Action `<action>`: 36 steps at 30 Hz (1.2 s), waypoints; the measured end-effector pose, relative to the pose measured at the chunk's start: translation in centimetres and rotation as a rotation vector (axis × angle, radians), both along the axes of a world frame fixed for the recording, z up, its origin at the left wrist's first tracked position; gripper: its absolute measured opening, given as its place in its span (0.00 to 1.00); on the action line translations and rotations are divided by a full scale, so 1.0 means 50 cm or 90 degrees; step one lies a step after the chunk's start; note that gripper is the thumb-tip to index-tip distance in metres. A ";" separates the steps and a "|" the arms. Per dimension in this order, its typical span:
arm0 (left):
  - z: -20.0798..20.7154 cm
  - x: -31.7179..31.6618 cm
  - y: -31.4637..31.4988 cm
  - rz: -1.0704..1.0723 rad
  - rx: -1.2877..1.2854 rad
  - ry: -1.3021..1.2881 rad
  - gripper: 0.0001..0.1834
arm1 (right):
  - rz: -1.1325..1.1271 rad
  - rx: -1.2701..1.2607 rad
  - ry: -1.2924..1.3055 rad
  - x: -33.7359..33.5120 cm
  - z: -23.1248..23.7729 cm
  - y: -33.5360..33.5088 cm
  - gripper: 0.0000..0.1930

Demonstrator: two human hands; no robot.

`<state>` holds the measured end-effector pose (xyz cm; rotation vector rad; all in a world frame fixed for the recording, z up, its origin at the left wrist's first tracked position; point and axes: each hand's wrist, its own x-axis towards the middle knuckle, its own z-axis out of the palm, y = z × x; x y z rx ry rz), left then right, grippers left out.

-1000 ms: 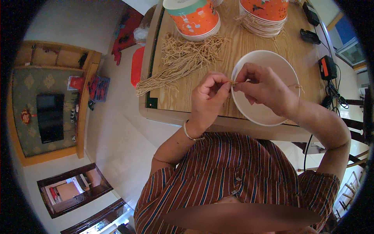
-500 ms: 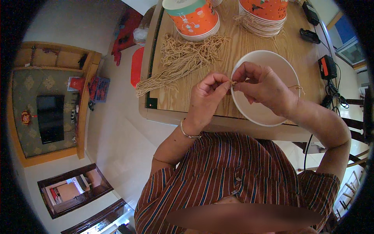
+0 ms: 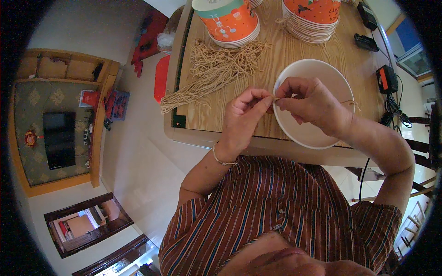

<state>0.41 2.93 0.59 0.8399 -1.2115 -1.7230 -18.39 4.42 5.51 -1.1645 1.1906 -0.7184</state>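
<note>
My left hand (image 3: pixel 243 114) and my right hand (image 3: pixel 315 103) meet at the left rim of a white paper tub (image 3: pixel 317 143), its open mouth facing up. Both thumbs and index fingers pinch a short bit of beige twine (image 3: pixel 275 98) at that rim. How the twine runs between the fingertips is too small to make out. On the opposite side of the rim, a twine knot (image 3: pixel 352 103) shows with loose ends sticking out. My right hand and wrist hang over the tub's mouth and hide part of its inside.
Beyond my left hand, a heap of cut beige twine (image 3: pixel 225 64) lies on the wooden table (image 3: pixel 271 55). Orange printed tubs (image 3: pixel 232 25) stand stacked at the back; another stack (image 3: pixel 313 18) has twine around it. Black adapters and cables (image 3: pixel 391 108) line the right edge.
Both hands keep their pinch at the tub's left rim. Only the fingertips have shifted slightly; the tub and the twine heap have stayed in place.
</note>
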 end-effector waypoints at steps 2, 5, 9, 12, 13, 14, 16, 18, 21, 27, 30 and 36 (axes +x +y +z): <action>0.005 0.004 0.002 0.002 -0.016 -0.039 0.05 | 0.001 0.013 -0.002 0.000 0.001 -0.001 0.04; 0.013 0.002 0.002 0.000 -0.045 -0.103 0.05 | 0.003 0.018 0.011 -0.001 -0.004 -0.002 0.04; 0.011 0.006 -0.003 -0.006 -0.069 -0.180 0.05 | -0.004 -0.015 -0.007 -0.003 -0.016 -0.001 0.06; 0.003 0.010 -0.008 0.001 -0.089 -0.186 0.05 | 0.004 -0.023 0.001 -0.005 -0.012 -0.001 0.06; 0.003 0.009 -0.009 0.001 -0.088 -0.186 0.05 | 0.013 -0.029 0.000 -0.006 -0.010 -0.001 0.06; 0.003 0.009 -0.010 0.004 -0.116 -0.178 0.05 | 0.013 -0.028 0.000 -0.005 -0.008 -0.001 0.06; 0.003 0.010 -0.012 0.008 -0.144 -0.171 0.05 | -0.001 0.027 -0.009 -0.001 -0.002 -0.002 0.03; 0.004 0.014 -0.014 0.006 -0.198 -0.210 0.04 | 0.004 0.060 -0.014 -0.003 0.012 -0.006 0.03; 0.028 0.017 -0.020 -0.036 -0.126 -0.272 0.04 | 0.004 0.114 -0.042 -0.010 0.008 -0.010 0.04; 0.007 0.020 -0.033 -0.072 0.021 -0.088 0.05 | 0.018 0.123 -0.052 -0.012 0.003 -0.015 0.04; -0.008 0.024 -0.038 -0.076 0.034 -0.069 0.05 | 0.017 0.076 -0.027 -0.007 0.006 -0.012 0.04; -0.012 0.024 -0.037 -0.104 0.096 -0.010 0.05 | 0.011 -0.046 0.012 0.000 -0.005 -0.006 0.04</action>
